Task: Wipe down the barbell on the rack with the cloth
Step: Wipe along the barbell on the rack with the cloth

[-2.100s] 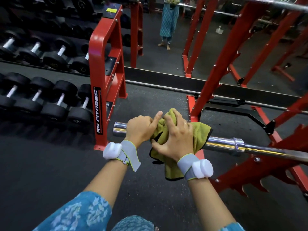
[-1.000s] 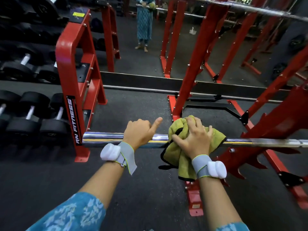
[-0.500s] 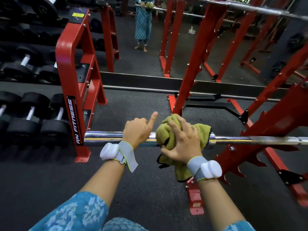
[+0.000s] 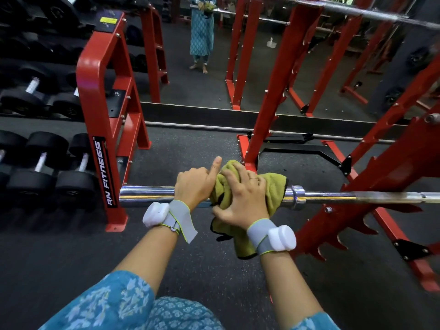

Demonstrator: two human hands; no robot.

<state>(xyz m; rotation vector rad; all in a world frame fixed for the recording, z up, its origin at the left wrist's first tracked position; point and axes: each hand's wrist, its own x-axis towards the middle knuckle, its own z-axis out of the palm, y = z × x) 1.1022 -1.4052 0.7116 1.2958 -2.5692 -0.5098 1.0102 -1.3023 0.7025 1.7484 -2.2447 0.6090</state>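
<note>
A person's right hand (image 4: 242,198) clutches one bunched yellow-green cloth (image 4: 273,186) around the barbell (image 4: 147,195), fingers spread over the top of the fabric and thumb tucked in from the near side; a ring shows on one finger. A loose tail of the cloth hangs below the wrist. The left hand (image 4: 192,189) sits just beside it, touching the cloth, fingers curled over the bare chrome sleeve and one digit sticking straight up.

The single barbell lies level across the view. The cloth wraps its thick sleeve between the left hand and the raised collar (image 4: 296,196), which it reaches. The sleeve's free end points left; the thinner shaft runs right, out of frame, past the red squat rack (image 4: 390,177).

Each wrist carries one grey strap with a white pod, two in all (image 4: 156,214) (image 4: 282,238). Two patterned blue sleeves (image 4: 114,303) fill the bottom edge.

Left of the sleeve's end stands a red dumbbell rack (image 4: 95,103) lettered "RN FITNESS" (the lettering runs up its post). Three black dumbbells (image 4: 40,163) with pale handles show on its lower tier. The floor (image 4: 71,258) is dark speckled rubber. Beyond, a wall mirror (image 4: 202,91) reflects the red frames and a standing figure in blue, seen from the chest down.
</note>
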